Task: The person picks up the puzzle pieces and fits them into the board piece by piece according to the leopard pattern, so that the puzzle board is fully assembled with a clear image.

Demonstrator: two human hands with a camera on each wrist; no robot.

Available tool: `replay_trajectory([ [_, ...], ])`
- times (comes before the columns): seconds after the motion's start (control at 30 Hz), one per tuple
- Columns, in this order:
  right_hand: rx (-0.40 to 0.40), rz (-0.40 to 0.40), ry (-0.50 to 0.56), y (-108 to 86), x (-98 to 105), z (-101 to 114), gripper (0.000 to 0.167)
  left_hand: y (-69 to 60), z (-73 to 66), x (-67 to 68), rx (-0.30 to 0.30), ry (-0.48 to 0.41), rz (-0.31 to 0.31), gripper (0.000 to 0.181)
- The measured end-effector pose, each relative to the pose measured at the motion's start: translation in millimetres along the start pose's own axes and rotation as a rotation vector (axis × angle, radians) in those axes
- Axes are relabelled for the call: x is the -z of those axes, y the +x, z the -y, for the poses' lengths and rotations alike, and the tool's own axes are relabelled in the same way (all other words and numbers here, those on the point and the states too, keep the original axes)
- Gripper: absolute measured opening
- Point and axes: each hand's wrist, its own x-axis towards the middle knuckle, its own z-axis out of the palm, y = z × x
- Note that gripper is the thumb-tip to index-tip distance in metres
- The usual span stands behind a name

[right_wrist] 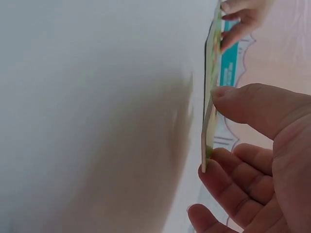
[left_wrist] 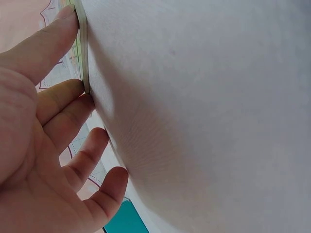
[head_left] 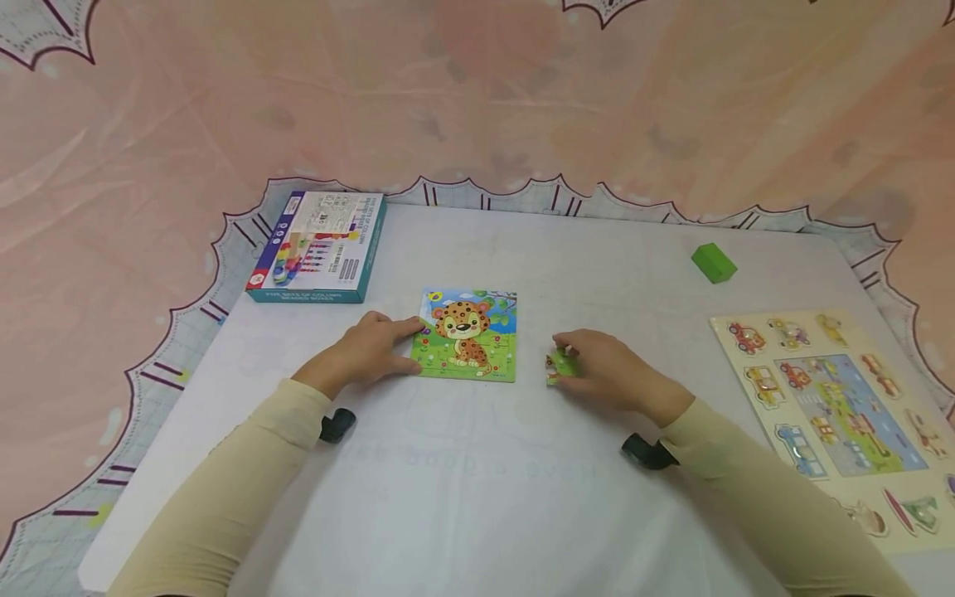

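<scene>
A square leopard picture puzzle lies flat on the white table. My left hand is at its left side, with thumb and index fingertips touching that edge. The left wrist view shows the thumb and fingers fairly straight against the puzzle's edge. To the right of the puzzle, my right hand pinches a small green puzzle piece between thumb and fingers. In the right wrist view this thin piece is edge-on, its printed face mostly hidden.
A teal-sided box lies at the back left. At the back right stands a green block. A wooden vehicle peg board covers the right side of the table. Scalloped cloth borders the table's far edge.
</scene>
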Motion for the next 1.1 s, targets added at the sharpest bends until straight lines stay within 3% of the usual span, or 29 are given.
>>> replay_trajectory([
  [0.2,0.001,0.024,0.023,12.0,-3.8,10.2,0.060,-0.1,0.3,0.2,0.002,-0.006,0.001,0.076],
  [0.5,0.077,0.017,0.002,29.3,-8.4,28.5,0.059,-0.2,0.2,0.9,0.013,-0.018,0.009,0.077],
  [1.1,0.038,0.050,-0.055,61.0,-20.4,52.0,0.058,-0.3,1.0,-0.7,0.015,-0.026,0.007,0.078],
])
